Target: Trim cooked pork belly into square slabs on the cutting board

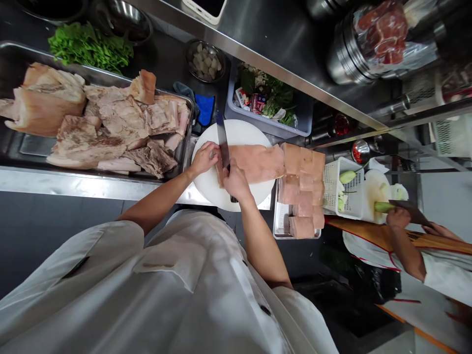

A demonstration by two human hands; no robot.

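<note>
A long slab of cooked pork (254, 162) lies skin side up on a round white cutting board (258, 132). My right hand (236, 183) is closed round the dark handle of a knife (222, 135). The blade points away from me and crosses the slab near its left end. To the left of the blade, my left hand (205, 158) has its fingers bent together at that end of the slab; their tips are partly hidden against it. Square-cut pork blocks (303, 182) fill a metal tray (282, 231) at the board's right.
A large tray (22, 145) of cooked pork pieces stands left, with lettuce (90, 46) behind. Beyond the board are a garlic bowl (204, 61), a blue cloth (205, 108) and a grey bin (265, 120). A steel shelf overhangs. At right, a co-worker's hand (398, 217) holds a green vegetable beside a cleaver.
</note>
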